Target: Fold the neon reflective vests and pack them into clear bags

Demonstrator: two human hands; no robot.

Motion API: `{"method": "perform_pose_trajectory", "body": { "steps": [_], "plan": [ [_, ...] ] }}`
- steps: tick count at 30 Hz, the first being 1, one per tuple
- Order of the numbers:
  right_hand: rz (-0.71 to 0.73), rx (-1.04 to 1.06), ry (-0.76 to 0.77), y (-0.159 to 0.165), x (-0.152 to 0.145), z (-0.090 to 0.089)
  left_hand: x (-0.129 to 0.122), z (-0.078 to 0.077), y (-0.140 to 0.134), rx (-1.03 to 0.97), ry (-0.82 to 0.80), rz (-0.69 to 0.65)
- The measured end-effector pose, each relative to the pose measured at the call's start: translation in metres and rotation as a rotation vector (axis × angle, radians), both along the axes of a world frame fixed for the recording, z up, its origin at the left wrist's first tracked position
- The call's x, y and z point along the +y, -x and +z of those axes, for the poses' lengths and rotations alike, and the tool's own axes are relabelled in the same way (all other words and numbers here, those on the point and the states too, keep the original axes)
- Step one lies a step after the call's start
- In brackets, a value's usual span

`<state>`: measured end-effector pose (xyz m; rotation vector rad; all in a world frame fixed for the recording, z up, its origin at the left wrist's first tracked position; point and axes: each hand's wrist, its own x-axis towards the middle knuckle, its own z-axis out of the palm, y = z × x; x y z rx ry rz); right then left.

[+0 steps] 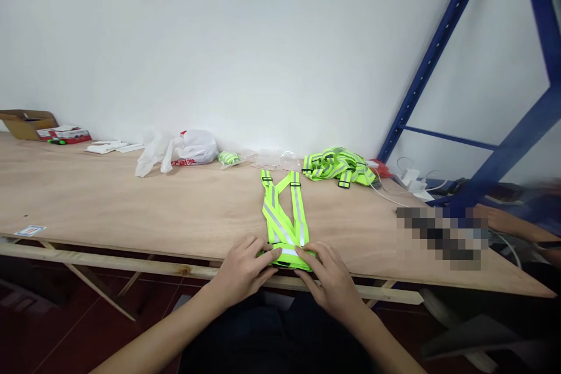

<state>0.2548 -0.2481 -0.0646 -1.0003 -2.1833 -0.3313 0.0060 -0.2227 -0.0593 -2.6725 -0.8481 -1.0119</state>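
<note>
A neon yellow-green reflective vest (280, 222) made of straps with silver stripes lies on the wooden table, its shoulder straps stretched away from me. Its near end is a folded band at the table's front edge. My left hand (246, 266) pinches the left end of that band between thumb and fingers. On the right end, my right hand (329, 273) grips the band the same way. Black buckles show on the far ends of the straps.
Behind the vest lies a heap of similar reflective straps (339, 166). Further left along the wall are a packed strap bundle (228, 158), a white plastic bag (198, 147) and boxes (28, 124). A blue metal rack (432, 64) stands right, near another person's arm (508, 223).
</note>
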Motion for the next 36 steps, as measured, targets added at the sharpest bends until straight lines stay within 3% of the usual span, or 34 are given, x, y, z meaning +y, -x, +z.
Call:
{"method": "perform_pose_trajectory", "body": {
  "steps": [6, 18, 23, 27, 29, 32, 36],
  "plan": [
    [0.005, -0.019, -0.053, 0.001, -0.004, -0.001, 0.002, -0.004, 0.001, -0.037, 0.016, -0.021],
    [0.052, -0.009, -0.047, -0.003, 0.0, 0.015, 0.005, 0.012, 0.002, -0.091, 0.019, -0.071],
    [0.073, 0.087, 0.135, -0.003, 0.03, 0.033, 0.028, 0.034, -0.004, -0.138, 0.313, -0.091],
    [0.052, 0.177, 0.442, -0.002, 0.058, 0.039, 0.055, 0.05, -0.012, -0.011, 0.611, 0.031],
    [0.023, 0.166, 0.496, -0.003, 0.065, 0.037, 0.064, 0.052, -0.016, 0.031, 0.659, 0.08],
    [-0.064, 0.114, 0.392, -0.003, 0.067, 0.033, 0.068, 0.05, -0.021, 0.051, 0.577, 0.156],
    [-0.15, 0.005, 0.163, 0.0, 0.062, 0.029, 0.061, 0.048, -0.026, 0.095, 0.327, 0.289]
  ]
}}
